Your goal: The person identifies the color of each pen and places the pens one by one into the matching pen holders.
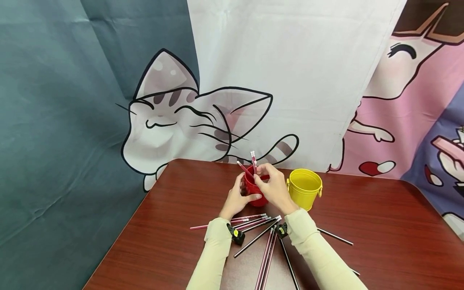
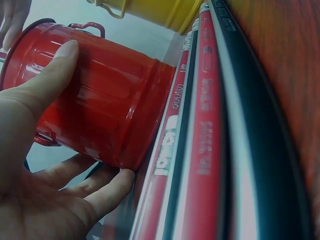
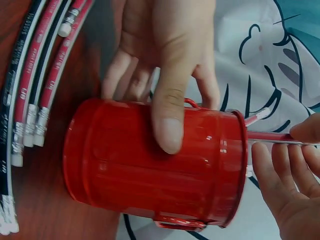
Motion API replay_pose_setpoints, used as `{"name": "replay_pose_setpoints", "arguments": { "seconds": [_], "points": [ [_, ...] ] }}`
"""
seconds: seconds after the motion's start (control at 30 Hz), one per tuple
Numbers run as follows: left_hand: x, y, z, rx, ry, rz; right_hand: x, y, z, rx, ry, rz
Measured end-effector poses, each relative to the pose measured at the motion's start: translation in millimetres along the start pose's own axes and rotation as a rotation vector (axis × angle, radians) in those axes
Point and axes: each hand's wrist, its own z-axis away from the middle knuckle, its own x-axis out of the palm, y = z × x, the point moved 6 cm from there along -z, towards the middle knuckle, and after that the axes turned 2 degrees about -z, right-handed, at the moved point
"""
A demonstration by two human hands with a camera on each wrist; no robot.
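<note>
A small red metal bucket (image 1: pixel 259 202) with side handles stands on the table. My left hand (image 1: pixel 233 200) holds it, with the thumb (image 3: pixel 170 125) on its near side and the fingers round the other. At the bucket's mouth, my right hand (image 1: pixel 274 187) pinches a red pencil (image 3: pixel 270 136) whose lower end is inside the rim. Another red pencil (image 1: pixel 243 168) leans out of the bucket to the left. The bucket's inside is hidden. Red-and-white and black pencils (image 2: pixel 205 100) lie on the table just in front of the bucket.
To the right of the red bucket stands a yellow bucket (image 1: pixel 305 197) with side handles. More pencils fan out between my forearms, and a black pencil (image 1: pixel 335 236) lies beyond the right sleeve. A cartoon-printed cloth (image 1: pixel 232 48) hangs behind the table (image 1: pixel 166 201).
</note>
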Motion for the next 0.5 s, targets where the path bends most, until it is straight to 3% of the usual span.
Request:
{"name": "replay_pose_setpoints", "arguments": {
  "seconds": [0.5],
  "points": [
    [0.5,0.9,0.0,0.018,-0.001,0.007,4.4,8.3,10.7,0.023,-0.047,0.009]
  ]
}}
